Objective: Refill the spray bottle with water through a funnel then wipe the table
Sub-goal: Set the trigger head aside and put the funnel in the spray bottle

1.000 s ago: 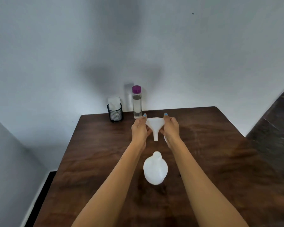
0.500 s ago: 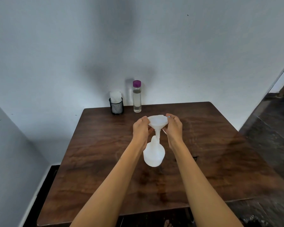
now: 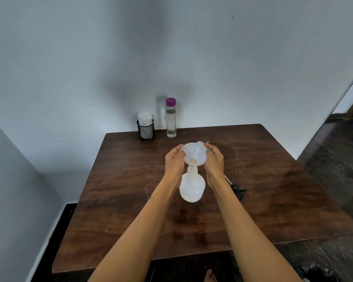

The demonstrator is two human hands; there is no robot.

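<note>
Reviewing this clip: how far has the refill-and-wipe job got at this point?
Early stage. Done: the spray bottle stands open on the table, its spray head lying beside it. In hand: left hand and right hand hold the funnel with its spout at the bottle's neck. Left: the water bottle is capped, nothing poured, and no wiping has started; tissues sit in the mesh cup.

White funnel [image 3: 194, 154] seated upright in white spray bottle [image 3: 192, 188] neck, mid-table, clear purple-capped water bottle [image 3: 171, 119] at back edge
</note>
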